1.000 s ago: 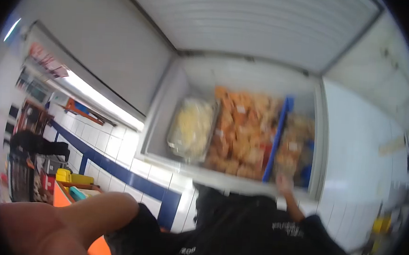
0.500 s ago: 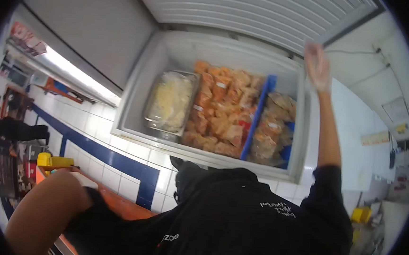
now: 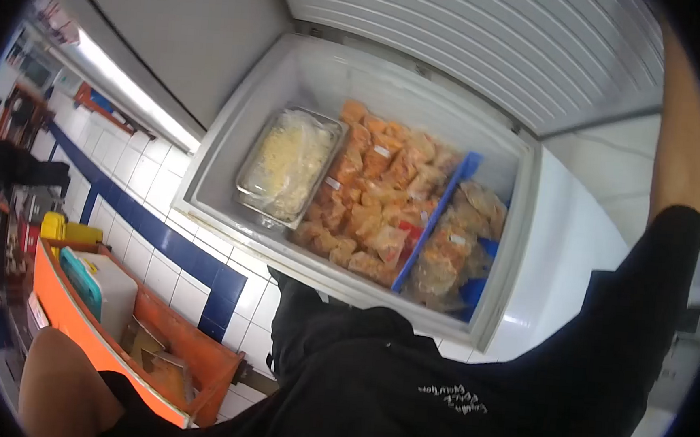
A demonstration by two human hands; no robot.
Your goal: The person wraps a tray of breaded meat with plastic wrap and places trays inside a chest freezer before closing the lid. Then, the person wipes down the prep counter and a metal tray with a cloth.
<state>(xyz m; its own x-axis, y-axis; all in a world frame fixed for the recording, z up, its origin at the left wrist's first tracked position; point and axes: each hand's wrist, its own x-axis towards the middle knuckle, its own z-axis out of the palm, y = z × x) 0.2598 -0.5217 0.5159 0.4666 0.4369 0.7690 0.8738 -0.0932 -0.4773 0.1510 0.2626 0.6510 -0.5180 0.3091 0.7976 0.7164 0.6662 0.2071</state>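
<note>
Neither of my hands shows in the picture. My right forearm point(image 3: 684, 136) reaches up the right side, past the edge of the raised ribbed freezer lid point(image 3: 493, 34), and its hand is beyond the edge of view. My bent left arm point(image 3: 62, 389) is at the lower left, with its hand hidden. In front of me the chest freezer point(image 3: 228, 226) stands open. Inside are a steel pan point(image 3: 248, 189) of pale shredded food under clear plastic, many bags of orange, meat-like food point(image 3: 376, 196), and more bags point(image 3: 445, 258) beyond a blue divider point(image 3: 435, 224).
At lower left, an orange bin point(image 3: 76, 305) holds a white box with a teal edge point(image 3: 106, 283) and some cardboard-like pieces. A yellow object point(image 3: 69, 231) is behind it. A person in dark clothes point(image 3: 21, 167) is at far left. White tiles with a blue band point(image 3: 146, 237) run below the freezer.
My right hand has risen from beside the freezer's right corner, up and out of view along the lid. The view has tilted, showing more of the orange bin.
</note>
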